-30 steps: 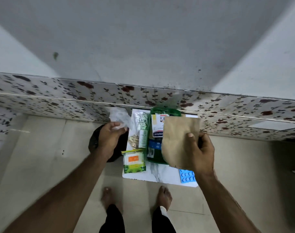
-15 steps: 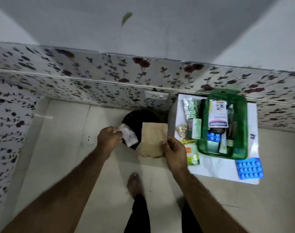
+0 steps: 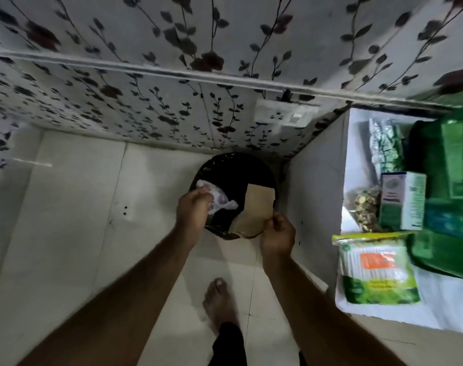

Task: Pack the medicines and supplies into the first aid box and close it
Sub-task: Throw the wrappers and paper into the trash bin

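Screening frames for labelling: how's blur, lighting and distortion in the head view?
Head view: dim, flat indoor light; wide-angle bending of the wall rail; motion smear strongest at the right edge on the green first aid box; both hands, left hand and right hand, over the black bin stay readable.

**Materials and finishes at the waste bin**

Your left hand (image 3: 192, 213) grips crumpled, translucent plastic wrap (image 3: 219, 200); your right hand (image 3: 277, 237) pinches a matt brown paper bag (image 3: 255, 210). The bin (image 3: 235, 170) carries a glossy black plastic liner. The floor tiles (image 3: 74, 207) look smooth and faintly shiny. On the white table (image 3: 383, 313), note the glossy cotton-bud packet (image 3: 378, 270), a matt cardboard carton (image 3: 401, 200) and the translucent green plastic first aid box (image 3: 446, 191).
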